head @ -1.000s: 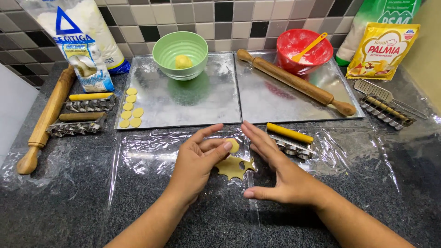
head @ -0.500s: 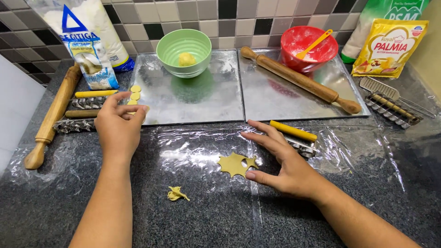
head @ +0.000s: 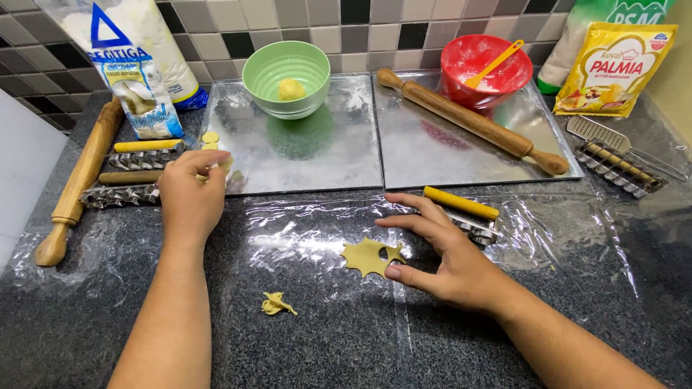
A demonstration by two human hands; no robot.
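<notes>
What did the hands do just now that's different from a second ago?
The left hand left the dough scrap, carried a small round piece up and left, and now sits at the left tray beside the other rounds. A small dough bit now lies on the plastic wrap. The right hand stayed at the scrap. Bowls and rolling pins didn't move.

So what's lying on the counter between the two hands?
In the head view, between the left hand and the right hand there is only crinkled clear plastic wrap on the dark counter; the ragged dough sheet lies by the right thumb.
</notes>
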